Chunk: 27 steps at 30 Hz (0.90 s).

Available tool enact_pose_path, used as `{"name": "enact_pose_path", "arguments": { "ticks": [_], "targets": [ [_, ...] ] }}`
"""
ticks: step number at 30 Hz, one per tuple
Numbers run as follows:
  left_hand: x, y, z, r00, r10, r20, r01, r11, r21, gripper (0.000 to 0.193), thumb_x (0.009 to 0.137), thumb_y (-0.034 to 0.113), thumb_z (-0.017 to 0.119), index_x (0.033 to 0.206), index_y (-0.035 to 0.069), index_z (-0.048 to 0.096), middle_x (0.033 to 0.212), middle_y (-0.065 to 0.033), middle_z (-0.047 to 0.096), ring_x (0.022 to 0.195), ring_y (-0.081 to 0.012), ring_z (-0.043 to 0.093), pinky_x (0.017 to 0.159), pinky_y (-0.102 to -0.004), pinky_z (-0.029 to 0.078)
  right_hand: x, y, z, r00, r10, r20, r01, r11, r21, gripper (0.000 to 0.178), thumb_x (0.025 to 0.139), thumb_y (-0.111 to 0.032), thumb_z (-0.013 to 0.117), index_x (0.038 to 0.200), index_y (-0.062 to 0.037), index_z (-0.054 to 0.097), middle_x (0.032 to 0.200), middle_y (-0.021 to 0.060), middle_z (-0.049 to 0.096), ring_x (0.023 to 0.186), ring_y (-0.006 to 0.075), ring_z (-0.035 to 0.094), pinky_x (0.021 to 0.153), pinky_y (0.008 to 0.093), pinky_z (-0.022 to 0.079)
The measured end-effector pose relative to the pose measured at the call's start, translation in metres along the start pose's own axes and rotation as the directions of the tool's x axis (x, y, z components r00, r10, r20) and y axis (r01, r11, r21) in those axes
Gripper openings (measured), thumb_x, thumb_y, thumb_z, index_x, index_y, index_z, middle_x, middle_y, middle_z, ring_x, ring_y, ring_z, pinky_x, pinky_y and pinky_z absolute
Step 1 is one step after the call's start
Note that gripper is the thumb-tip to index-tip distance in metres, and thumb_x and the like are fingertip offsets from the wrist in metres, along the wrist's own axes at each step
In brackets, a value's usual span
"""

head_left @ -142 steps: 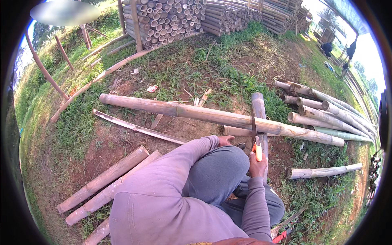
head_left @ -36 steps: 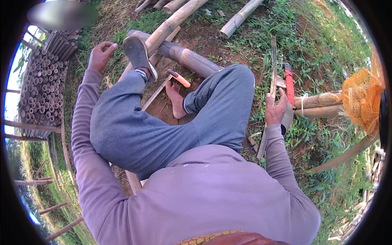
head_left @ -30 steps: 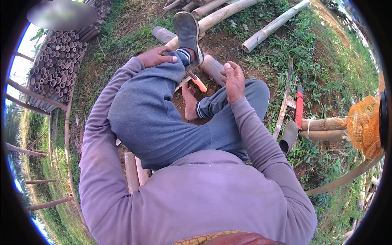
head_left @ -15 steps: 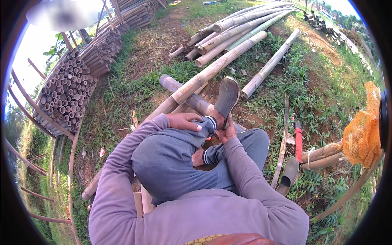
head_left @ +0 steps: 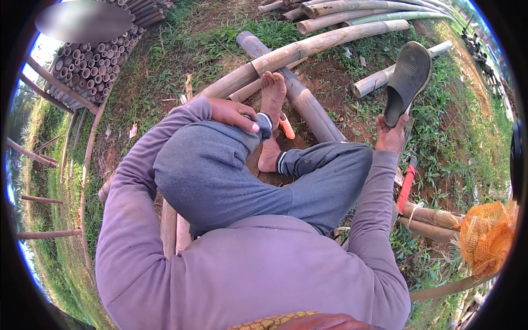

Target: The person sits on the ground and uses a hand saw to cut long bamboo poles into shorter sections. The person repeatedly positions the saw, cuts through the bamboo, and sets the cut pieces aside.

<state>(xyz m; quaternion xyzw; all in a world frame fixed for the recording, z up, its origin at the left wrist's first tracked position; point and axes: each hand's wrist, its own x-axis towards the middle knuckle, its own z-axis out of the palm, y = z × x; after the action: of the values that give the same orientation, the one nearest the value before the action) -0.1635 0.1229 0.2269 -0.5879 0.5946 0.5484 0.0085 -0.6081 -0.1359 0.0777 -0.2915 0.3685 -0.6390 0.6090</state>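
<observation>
My right hand (head_left: 390,135) grips a dark grey slip-on clog (head_left: 409,82) by its heel end, held up over the grass to the right. The clog's toe points away from me. My left hand (head_left: 235,114) lies over the shin of my left leg, on the grey-blue trousers (head_left: 201,154), with its thumb apart from the fingers. Both feet are bare: the left foot (head_left: 273,93) is in front of the shin, and the right foot (head_left: 268,156) is tucked nearer. An orange handle-like piece (head_left: 286,126) shows beside the left ankle; the rest of it is hidden.
Bamboo poles (head_left: 308,104) cross on the ground ahead, with more poles (head_left: 357,23) heaped beyond. Stacked bamboo (head_left: 91,69) stands far left. At right lie a red-wrapped tool (head_left: 407,184), tied bamboo pieces (head_left: 432,220) and an orange mesh bag (head_left: 487,236).
The clog has come off my left foot, baring it. My right hand has carried it from the ankle out to the right. My left hand stays on the shin.
</observation>
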Motion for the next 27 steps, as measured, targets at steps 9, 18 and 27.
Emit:
{"name": "enact_pose_path", "arguments": {
  "ticks": [9, 18, 27],
  "targets": [
    [-0.039, -0.118, 0.048, 0.964, -0.244, 0.101, 0.258, 0.785, -0.564, 0.073, 0.106, 0.058, 0.066, 0.148, -0.002, 0.063, 0.14, -0.0175, 0.07, 0.132, -0.0259, 0.063, 0.117, -0.0397, 0.045, -0.144, -0.046, -0.263, 0.806, 0.132, -0.578, -0.311, 0.924, -0.224, 0.083, 0.091, -0.08, 0.072, 0.129, -0.006, 0.066, 0.096, 0.0083, 0.072, 0.069, 0.0202, 0.067, 0.069, 0.0334, 0.062],
    [-0.033, -0.137, 0.02, 0.55, -0.477, -0.686, -0.364, 0.602, -0.71, 0.054, 0.104, 0.052, 0.074, 0.126, 0.003, 0.068, 0.104, -0.0103, 0.072, 0.089, -0.0191, 0.07, 0.079, -0.032, 0.056, -0.238, -0.002, -0.157, 0.87, 0.401, -0.286, -0.486, 0.792, -0.369, 0.071, 0.103, -0.063, 0.07, 0.131, 0.0007, 0.061, 0.102, 0.0109, 0.068, 0.085, 0.0219, 0.065, 0.079, 0.0379, 0.056],
    [-0.084, -0.104, 0.148, -0.16, 0.201, -0.966, -0.427, 0.868, 0.252, 0.044, 0.107, 0.036, 0.076, 0.078, 0.011, 0.054, 0.069, 0.0062, 0.045, 0.06, -0.008, 0.04, 0.056, -0.0283, 0.031, -0.225, -0.049, -0.032, 0.748, -0.022, 0.663, 0.663, -0.013, -0.748, 0.049, 0.096, -0.035, 0.087, 0.077, -0.004, 0.053, 0.072, 0.0092, 0.057, 0.063, 0.029, 0.058, 0.06, 0.0454, 0.044]
  ]
}}
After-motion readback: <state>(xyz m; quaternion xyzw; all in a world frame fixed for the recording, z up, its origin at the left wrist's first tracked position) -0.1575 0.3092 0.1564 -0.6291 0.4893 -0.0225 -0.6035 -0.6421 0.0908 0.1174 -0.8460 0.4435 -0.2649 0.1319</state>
